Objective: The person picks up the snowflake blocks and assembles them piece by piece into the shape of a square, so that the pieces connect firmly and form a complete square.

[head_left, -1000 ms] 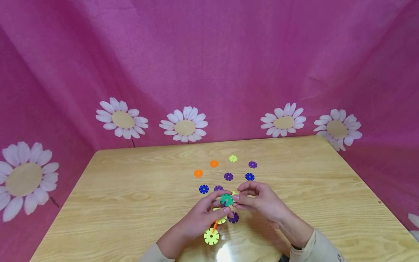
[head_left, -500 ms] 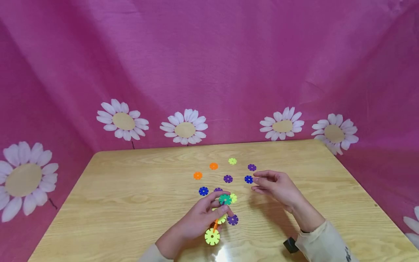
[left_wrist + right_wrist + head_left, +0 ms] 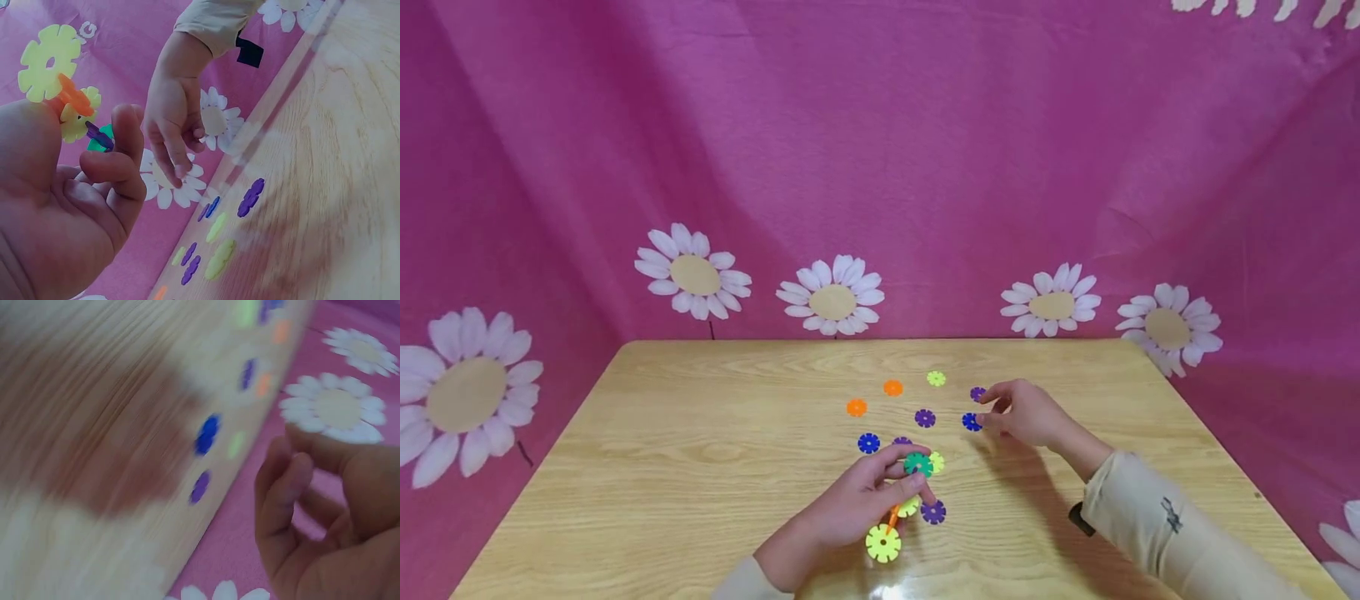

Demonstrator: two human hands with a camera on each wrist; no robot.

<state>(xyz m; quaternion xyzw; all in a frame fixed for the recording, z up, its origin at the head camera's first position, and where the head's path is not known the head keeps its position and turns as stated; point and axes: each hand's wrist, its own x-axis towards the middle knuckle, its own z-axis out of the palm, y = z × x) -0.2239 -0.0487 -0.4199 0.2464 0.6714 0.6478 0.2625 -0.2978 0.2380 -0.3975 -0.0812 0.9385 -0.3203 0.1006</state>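
My left hand pinches a chain of slotted plastic discs joined edge to edge. A green disc tops the chain near the thumb and index finger, and a yellow disc hangs at its lower end. Between them are an orange disc, a second yellow disc and a purple disc. My right hand hovers over the table with bent, parted fingers and nothing between them. Its fingertips overlap a blue disc and a purple disc in the head view.
Loose discs lie scattered on the wooden table: two orange, a blue, several purple and some yellow, one farthest back. A pink curtain with daisies stands behind the table's far edge.
My right hand has left the chain and moved right and away, out to the blue and purple discs. My left hand keeps holding the chain in nearly the same spot.
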